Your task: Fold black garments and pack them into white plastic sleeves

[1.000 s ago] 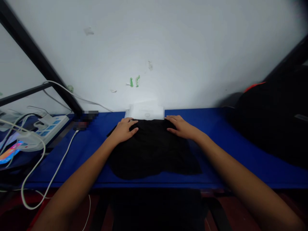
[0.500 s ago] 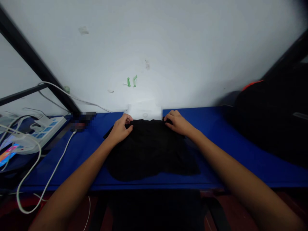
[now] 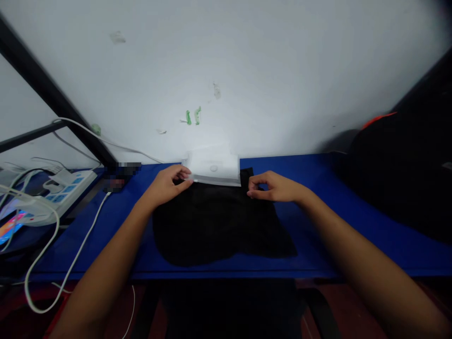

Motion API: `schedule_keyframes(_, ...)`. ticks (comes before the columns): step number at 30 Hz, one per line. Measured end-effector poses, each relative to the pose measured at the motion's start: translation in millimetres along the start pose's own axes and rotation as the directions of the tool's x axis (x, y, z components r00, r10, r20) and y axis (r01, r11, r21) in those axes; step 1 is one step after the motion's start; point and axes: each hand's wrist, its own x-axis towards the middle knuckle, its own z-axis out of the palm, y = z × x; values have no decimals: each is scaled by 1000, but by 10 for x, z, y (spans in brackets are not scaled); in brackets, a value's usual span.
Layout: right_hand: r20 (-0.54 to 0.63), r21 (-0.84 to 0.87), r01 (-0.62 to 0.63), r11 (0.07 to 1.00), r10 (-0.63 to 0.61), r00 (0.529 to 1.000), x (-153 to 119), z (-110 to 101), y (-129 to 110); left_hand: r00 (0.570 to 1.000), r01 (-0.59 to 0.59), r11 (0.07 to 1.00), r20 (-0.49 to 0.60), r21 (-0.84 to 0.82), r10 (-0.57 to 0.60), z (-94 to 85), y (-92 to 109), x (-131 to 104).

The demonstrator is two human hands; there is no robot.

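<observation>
A piece of black cloth (image 3: 215, 226), perhaps a garment, lies spread on the blue table in front of me. At its far edge is a white packet (image 3: 213, 169) with a round mark, close to the wall. My left hand (image 3: 168, 186) is at the cloth's far left edge beside the packet's corner, thumb and fingertips closed together on the cloth. My right hand (image 3: 273, 186) has curled fingers and pinches the cloth near its far right corner, just right of the packet. Exactly what lies between the fingertips is partly hidden.
A white power strip (image 3: 70, 188) with cables and a lit phone (image 3: 12, 226) are at the left. A white cable (image 3: 84, 247) loops over the table's front edge. A big black item (image 3: 402, 174) with an orange edge fills the right. The wall (image 3: 275, 84) rises behind the table (image 3: 310, 235).
The cloth's far edge has come toward me, so more of the white packet shows. My right hand has moved nearer and slightly right; my left hand has shifted slightly left.
</observation>
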Motion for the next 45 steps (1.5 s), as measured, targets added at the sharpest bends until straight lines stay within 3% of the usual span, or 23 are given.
schedule_keyframes(2, -5, -63, -16, 998, 16, 1000, 33, 58, 12, 996, 67, 972, -72, 226, -52, 0, -146, 32)
schedule_keyframes(5, -7, -118, -19, 993, 18, 1000, 64, 122, 23, 985, 128, 938, 65, 321, -157, -24, -321, 66)
schedule_keyframes(7, -4, -138, -17, 990, 16, 1000, 72, 146, 26, 980, 132, 950, 103, 282, -167, -43, -375, 78)
schedule_keyframes(10, 7, -171, -15, 985, 16, 1000, 76, 165, 30, 986, 162, 969, 16, 187, -168, -71, -362, 83)
schedule_keyframes(13, 10, -181, -13, 983, 15, 1000, 71, 171, 39, 985, 170, 985, 10, -38, -169, -141, -261, 53)
schedule_keyframes(16, 7, -178, -5, 984, 6, 1000, 58, 169, 49, 966, 156, 941, 246, -301, -82, -267, -119, -9)
schedule_keyframes(19, 3, -182, -5, 983, 6, 1000, 49, 164, 45, 860, 220, 898, 511, -380, 5, -365, -6, -57)
schedule_keyframes(21, 7, -179, -4, 984, 5, 1000, 46, 161, 37, 812, 244, 905, 584, -347, 5, -371, 25, -60)
schedule_keyframes(23, 10, -176, -4, 984, 6, 1000, 47, 159, 30, 827, 234, 928, 562, -290, -33, -333, 16, -45)
schedule_keyframes(28, 11, -178, -12, 984, 14, 1000, 49, 159, 24, 923, 229, 950, 359, -215, -141, -205, -109, 4)
schedule_keyframes(32, 14, -175, -19, 984, 22, 1000, 49, 156, 9, 948, 213, 962, 273, -171, -162, -167, -180, 16)
schedule_keyframes(38, 19, -185, -34, 982, 38, 999, 47, 142, -19, 864, 216, 976, 460, 32, -206, -201, -194, 18)
schedule_keyframes(45, 10, -194, -38, 980, 40, 999, 39, 134, -23, 829, 109, 986, 536, 123, -159, -275, -261, 11)
